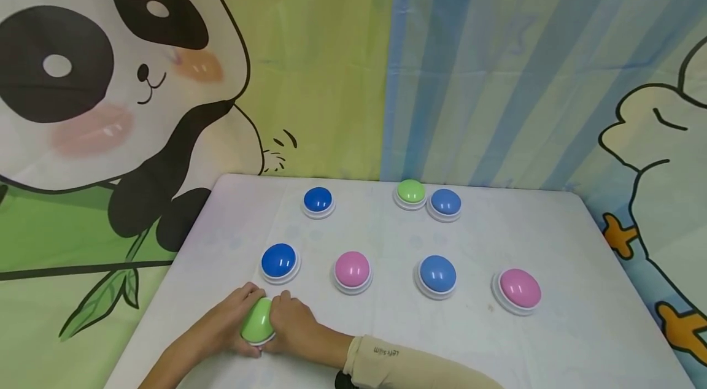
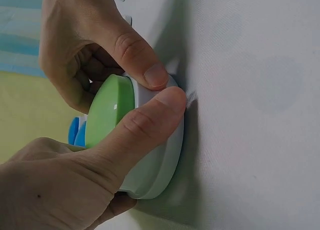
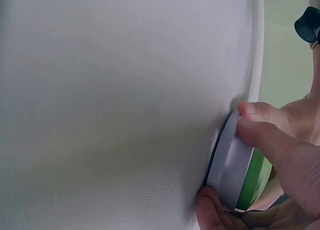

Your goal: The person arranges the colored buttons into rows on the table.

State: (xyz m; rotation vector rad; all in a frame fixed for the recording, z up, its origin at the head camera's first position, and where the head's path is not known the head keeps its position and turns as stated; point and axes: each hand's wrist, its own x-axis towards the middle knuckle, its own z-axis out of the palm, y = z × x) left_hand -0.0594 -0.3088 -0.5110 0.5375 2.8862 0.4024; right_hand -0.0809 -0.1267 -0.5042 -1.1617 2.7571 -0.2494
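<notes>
- The left hand (image 1: 223,323) was partly closed, gripping the near green button (image 1: 257,320) from nine o'clock.
- The right hand (image 1: 295,324), likewise bent, gripped it from three o'clock.
- That button was at about eight o'clock on the table (image 1: 386,229).
- A blue button (image 1: 278,261) stood near it, toward one o'clock.

2 hands noted, facing each other at close quarters, both gripping. Left hand (image 1: 232,320): thumb (image 2: 140,127) laid forward, nearly straight; other fingers partly hidden. Left forearm (image 1: 179,359) bare, slanting up from the lower edge. Right hand (image 1: 293,323): fingers (image 3: 212,212) bent, opposed to the thumb. Right wrist (image 1: 336,346) bare; right forearm covered by a beige sleeve (image 1: 420,365), slanting in from the right. The 2 thumb tips lie just beside each other; contact between them cannot be confirmed.
</notes>
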